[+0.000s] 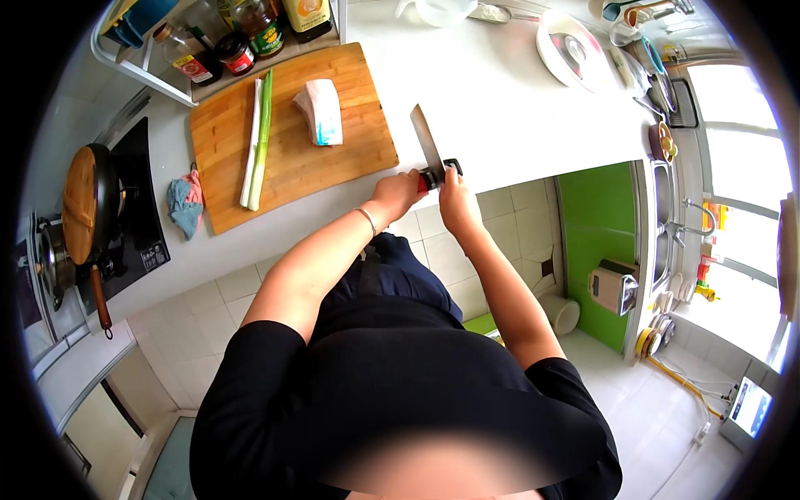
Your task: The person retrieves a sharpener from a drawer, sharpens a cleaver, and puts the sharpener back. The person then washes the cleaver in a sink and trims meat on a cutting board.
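Observation:
Over the counter's front edge, my left hand (396,196) is closed on a small red-and-black object (427,179), its kind partly hidden by my fingers. Right beside it, my right hand (459,202) is closed at the base of a kitchen knife (426,137), whose blade points away from me. A black piece shows by my right fingertips; I cannot tell which object it belongs to. To the left lies a wooden cutting board (221,167). On it are a leek-like green-and-white stalk (259,150) and a pale, wrapped-looking block (320,112).
A crumpled cloth (185,204) lies left of the board, near the stove (137,192) with a wooden-lidded pan (81,204). Bottles (187,60) stand on the back rack. A white basin (572,52) sits at the back right; the sink (662,221) is far right.

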The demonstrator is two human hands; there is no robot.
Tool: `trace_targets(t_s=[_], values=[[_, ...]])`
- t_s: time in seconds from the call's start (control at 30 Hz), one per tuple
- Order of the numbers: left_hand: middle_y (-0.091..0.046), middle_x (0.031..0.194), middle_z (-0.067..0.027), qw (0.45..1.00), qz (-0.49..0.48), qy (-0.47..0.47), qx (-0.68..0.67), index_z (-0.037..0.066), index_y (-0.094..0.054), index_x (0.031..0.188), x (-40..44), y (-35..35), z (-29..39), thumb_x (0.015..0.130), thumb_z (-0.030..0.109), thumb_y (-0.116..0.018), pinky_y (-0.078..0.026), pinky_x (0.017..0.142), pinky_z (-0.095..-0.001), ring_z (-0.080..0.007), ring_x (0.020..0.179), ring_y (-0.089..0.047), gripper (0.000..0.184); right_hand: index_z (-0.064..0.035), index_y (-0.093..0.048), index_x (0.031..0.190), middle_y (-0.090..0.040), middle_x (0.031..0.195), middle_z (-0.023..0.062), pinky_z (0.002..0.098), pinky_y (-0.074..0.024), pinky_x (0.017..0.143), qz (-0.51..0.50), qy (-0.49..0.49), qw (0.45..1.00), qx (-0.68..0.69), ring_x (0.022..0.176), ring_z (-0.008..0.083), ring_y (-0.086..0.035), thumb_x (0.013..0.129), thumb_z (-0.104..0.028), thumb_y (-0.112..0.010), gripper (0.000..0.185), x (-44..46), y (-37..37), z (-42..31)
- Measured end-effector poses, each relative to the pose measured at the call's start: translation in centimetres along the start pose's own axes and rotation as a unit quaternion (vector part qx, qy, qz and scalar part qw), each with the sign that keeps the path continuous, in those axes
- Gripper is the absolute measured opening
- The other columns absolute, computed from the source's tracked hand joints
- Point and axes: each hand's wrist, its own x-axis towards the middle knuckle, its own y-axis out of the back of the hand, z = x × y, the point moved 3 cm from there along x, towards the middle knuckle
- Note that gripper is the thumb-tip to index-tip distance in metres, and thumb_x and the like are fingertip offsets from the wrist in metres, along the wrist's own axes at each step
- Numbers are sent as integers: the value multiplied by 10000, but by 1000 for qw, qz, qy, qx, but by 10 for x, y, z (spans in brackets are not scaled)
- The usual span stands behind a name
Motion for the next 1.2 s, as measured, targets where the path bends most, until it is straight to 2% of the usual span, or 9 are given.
trace_targets(t_s=[0.07, 0.2, 0.27, 0.33, 0.47, 0.6, 0.8, 1.03, 1.2], values=[[-636, 791, -156, 1000, 3, -9, -2, 4, -515, 944, 3, -5, -4, 852, 348, -577, -496, 564, -418, -317, 704, -635, 361, -3, -380, 1108, -555, 963, 278, 525, -481, 643, -43, -48, 998, -22, 753, 467, -573, 899, -106, -429, 238, -19, 0, 4], [-627, 752, -172, 999, 30, -38, 12, -8, -502, 934, 4, -14, -8, 847, 367, -583, -493, 536, -415, -318, 664, -632, 394, -8, -387, 1107, -541, 996, 277, 537, -481, 617, -58, -40, 997, -26, 737, 465, -578, 874, -86, -449, 253, -100, -4, 46], [-624, 739, -172, 999, 33, -41, 9, -8, -496, 927, 0, -12, -6, 843, 387, -583, -492, 527, -412, -317, 653, -631, 413, -22, -411, 1133, -575, 946, 256, 522, -492, 647, -145, -84, 983, -70, 761, 457, -581, 858, -87, -489, 293, -177, 13, 78], [-621, 726, -173, 998, 39, -38, 4, -8, -490, 919, 6, -9, -5, 839, 406, -584, -492, 519, -408, -315, 642, -630, 432, -26, -434, 1122, -581, 905, 256, 499, -488, 641, -86, -40, 995, -34, 767, 447, -580, 857, -87, -511, 283, -235, 31, 97], [-627, 735, -153, 998, 25, -50, 26, -1, -472, 924, 2, -13, -8, 839, 446, -570, -501, 535, -393, -298, 657, -635, 465, -16, -434, 1091, -568, 801, 253, 468, -451, 591, 61, -8, 996, 62, 729, 455, -551, 879, -77, -517, 235, -134, 35, 41], [-631, 802, -164, 999, -8, -7, 39, 8, -479, 953, -3, -7, -2, 847, 426, -567, -509, 606, -401, -302, 752, -636, 440, -12, -433, 1121, -583, 870, 271, 486, -450, 627, 150, 24, 980, 125, 771, 462, -556, 898, -100, -492, 247, -27, 16, 4], [-638, 854, -171, 999, -4, 0, -32, 12, -501, 970, -1, -3, -3, 845, 354, -589, -503, 659, -422, -331, 806, -629, 375, 26, -416, 1113, -556, 1018, 282, 493, -465, 729, 105, 11, 990, 93, 873, 449, -554, 913, -116, -446, 247, -1, 3, 1], [-641, 836, -169, 999, 13, -8, -37, 17, -507, 945, -2, -4, -4, 845, 339, -588, -502, 631, -420, -326, 773, -635, 347, 18, -383, 1132, -556, 948, 286, 504, -467, 711, 63, 19, 997, 47, 847, 470, -554, 912, -107, -428, 257, 9, -2, -4], [-638, 804, -171, 999, 21, -18, -22, 4, -503, 948, 2, -10, -6, 837, 341, -596, -500, 600, -423, -325, 750, -637, 367, 1, -385, 1044, -550, 940, 284, 529, -473, 654, -26, -23, 999, -6, 765, 472, -568, 903, -110, -429, 184, -8, -3, 11]])
